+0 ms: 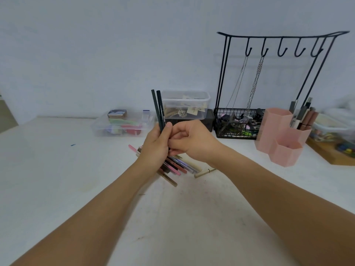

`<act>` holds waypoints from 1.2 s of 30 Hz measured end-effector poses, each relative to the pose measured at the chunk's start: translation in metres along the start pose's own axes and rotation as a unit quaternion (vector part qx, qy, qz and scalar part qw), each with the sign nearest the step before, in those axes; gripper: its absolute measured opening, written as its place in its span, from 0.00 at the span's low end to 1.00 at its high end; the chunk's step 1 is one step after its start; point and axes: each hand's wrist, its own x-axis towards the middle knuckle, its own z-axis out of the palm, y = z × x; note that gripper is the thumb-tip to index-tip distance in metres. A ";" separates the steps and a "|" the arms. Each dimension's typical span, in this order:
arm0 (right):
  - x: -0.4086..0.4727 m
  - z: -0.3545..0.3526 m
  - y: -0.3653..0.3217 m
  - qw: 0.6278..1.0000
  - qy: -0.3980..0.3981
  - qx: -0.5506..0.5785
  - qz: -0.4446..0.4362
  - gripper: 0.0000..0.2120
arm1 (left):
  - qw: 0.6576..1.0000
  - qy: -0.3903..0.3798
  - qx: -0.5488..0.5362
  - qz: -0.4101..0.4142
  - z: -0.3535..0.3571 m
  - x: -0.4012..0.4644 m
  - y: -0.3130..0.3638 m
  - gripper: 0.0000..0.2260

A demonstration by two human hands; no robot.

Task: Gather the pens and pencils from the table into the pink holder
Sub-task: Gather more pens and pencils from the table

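White table (57,169) against a pale wall; clear boxes, black wire rack (276,77) with hooks and chains at the back.

Two dark pencils (159,110): held upright above the table, side by side, touching. Probably light, stiff, slim and smooth; likely to slip or splay unless pinched near the middle.

Loose pile of pens and pencils (178,166): flat on the table beneath the hands, fanned, overlapping.

Pink holder (276,131): far right, well apart from the pile, several sticks already standing in its rear compartment.

Left hand (155,148): raised, fingers and thumb clamped on the pencils' lower ends.

Right hand (192,141): curled, fingertips meeting the left hand at the pencils; own hold on them unclear.
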 end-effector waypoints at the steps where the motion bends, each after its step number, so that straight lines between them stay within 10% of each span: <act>1: 0.000 0.001 0.002 1.000 0.009 -0.004 0.000 0.07 | 1.000 0.001 0.021 0.007 0.001 -0.001 -0.001 0.10; 26: -0.003 -0.013 -0.001 0.911 -0.075 -0.391 0.106 0.10 | 0.985 0.117 -0.065 -0.108 -0.015 0.008 0.010 0.17; 36: -0.002 -0.039 -0.020 0.997 -0.006 0.016 0.072 0.06 | 0.975 -0.003 -0.187 -0.122 -0.007 -0.003 0.014 0.10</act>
